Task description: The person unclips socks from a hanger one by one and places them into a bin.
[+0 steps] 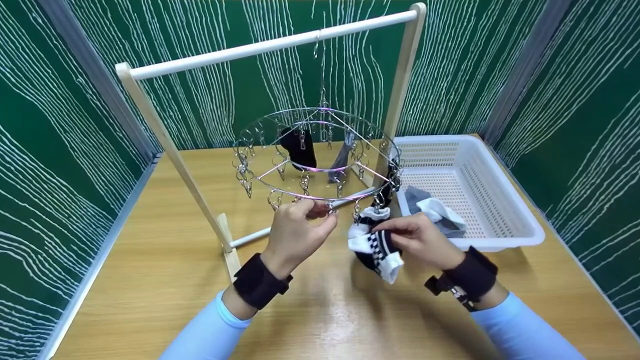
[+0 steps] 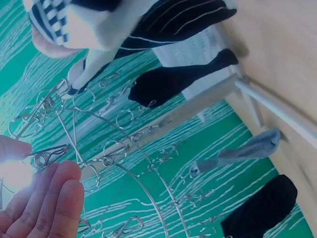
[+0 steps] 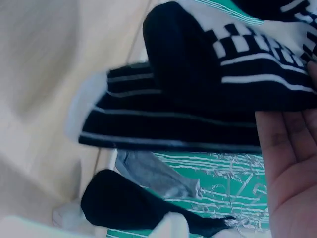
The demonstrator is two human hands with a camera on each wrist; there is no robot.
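A: Left grip [image 1: 300, 232] nipping a clip [image 2: 48, 154], nearly closed!
B: And the right grip [image 1: 420, 240] pinches the checkered sock [image 1: 376, 252], just below the wire ring's [image 1: 345, 198] near edge!
A: Room?
B: Worktop [image 1: 310, 310] underneath, basket [image 1: 500, 192] just beyond the right grip.
A: Sock clipped?
B: Can't tell! Glare covers part of the left grip; the right wrist view crops the right one.

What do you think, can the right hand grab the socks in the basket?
Probably yes: the socks lie in an open basket near the right hand, but it's holding a checkered sock it should release first.
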